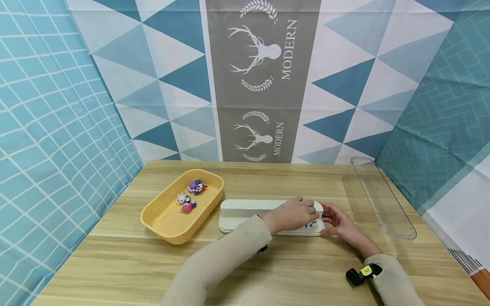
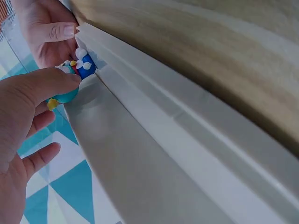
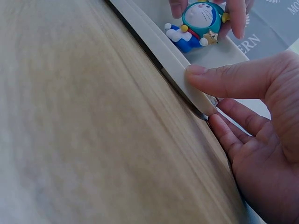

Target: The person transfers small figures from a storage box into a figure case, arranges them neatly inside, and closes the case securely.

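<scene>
A white stepped display base (image 1: 239, 223) lies lengthwise on the table. At its right end my left hand (image 1: 292, 214) pinches a small cartoon cat figurine (image 3: 198, 21) between thumb and fingers, on the lower step. The figurine has a teal hood, a white face and a blue body; in the head view my left hand hides most of it. My right hand (image 1: 342, 227) holds the right end of the base, its thumb (image 3: 224, 81) on the rim and its fingers around the corner below.
To the left stands a yellow tray (image 1: 164, 219) with several small figurines (image 1: 187, 199) in it. A clear plastic cover (image 1: 383, 195) lies at the table's right side. Patterned cloth walls (image 1: 264, 85) enclose the back and sides of the wooden table (image 1: 291, 272).
</scene>
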`<state>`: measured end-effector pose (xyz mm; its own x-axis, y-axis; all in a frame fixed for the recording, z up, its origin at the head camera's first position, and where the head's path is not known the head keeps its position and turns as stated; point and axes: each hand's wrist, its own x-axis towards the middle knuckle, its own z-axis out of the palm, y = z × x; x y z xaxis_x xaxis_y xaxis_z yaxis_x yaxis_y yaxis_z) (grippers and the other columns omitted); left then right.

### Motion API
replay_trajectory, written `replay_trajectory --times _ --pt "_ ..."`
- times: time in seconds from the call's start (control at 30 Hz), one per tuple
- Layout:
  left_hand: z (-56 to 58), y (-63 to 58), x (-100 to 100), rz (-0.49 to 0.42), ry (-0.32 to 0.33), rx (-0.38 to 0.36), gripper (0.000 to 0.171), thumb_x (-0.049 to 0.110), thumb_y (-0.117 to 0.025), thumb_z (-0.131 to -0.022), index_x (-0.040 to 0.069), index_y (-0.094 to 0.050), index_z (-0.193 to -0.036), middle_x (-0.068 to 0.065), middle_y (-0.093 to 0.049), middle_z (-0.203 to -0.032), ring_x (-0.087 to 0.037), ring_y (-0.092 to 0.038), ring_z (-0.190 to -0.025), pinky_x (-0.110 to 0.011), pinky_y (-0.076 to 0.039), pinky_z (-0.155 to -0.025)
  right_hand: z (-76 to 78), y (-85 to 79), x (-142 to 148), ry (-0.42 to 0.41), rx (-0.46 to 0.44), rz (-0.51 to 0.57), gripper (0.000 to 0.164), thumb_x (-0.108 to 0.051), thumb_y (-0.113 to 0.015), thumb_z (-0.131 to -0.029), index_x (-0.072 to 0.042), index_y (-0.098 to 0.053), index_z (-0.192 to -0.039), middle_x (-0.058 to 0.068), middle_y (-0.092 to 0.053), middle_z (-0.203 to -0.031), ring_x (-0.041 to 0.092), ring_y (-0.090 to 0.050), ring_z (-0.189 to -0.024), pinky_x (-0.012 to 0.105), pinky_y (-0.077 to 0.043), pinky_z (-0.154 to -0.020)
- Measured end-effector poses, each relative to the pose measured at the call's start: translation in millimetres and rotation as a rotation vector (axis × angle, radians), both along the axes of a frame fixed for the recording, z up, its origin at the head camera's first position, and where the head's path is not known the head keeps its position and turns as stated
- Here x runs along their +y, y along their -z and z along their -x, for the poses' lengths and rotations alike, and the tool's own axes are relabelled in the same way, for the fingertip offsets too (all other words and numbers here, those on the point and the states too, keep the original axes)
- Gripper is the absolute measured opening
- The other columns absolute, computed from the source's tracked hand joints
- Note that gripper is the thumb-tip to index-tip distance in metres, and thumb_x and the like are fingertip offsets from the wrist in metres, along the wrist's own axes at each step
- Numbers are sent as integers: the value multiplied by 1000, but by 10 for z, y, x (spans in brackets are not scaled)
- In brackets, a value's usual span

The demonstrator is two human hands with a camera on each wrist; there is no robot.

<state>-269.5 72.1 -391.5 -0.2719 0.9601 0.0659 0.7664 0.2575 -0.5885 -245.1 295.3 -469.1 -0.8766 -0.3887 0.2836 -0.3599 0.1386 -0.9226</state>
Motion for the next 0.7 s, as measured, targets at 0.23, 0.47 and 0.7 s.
replay_trajectory --times 0.23,0.47,0.7 --pt "7 34 -21 1 23 66 33 26 -48 -105 26 -64 -133 13 -62 -119 -8 -51 -106 -23 -45 -79 20 23 5 19 -22 -12 85 13 -76 -73 13 -31 -145 10 -52 -128 5 -55 -112 18 -46 -94" --pt "16 49 -46 -15 13 70 37 27 -47 -106 27 -59 -140 11 -60 -126 -9 -51 -112 -25 -46 -84 23 39 5 20 -19 -17 84 12 -77 -74 13 -32 -145 14 -52 -129 5 -54 -113 18 -46 -94" --pt "20 39 -52 -17 14 65 38 26 -47 -105 26 -59 -141 11 -60 -125 -9 -51 -110 -25 -47 -83 21 34 10 15 -12 4 83 13 -76 -73 12 -32 -144 5 -54 -127 5 -55 -113 18 -46 -94"
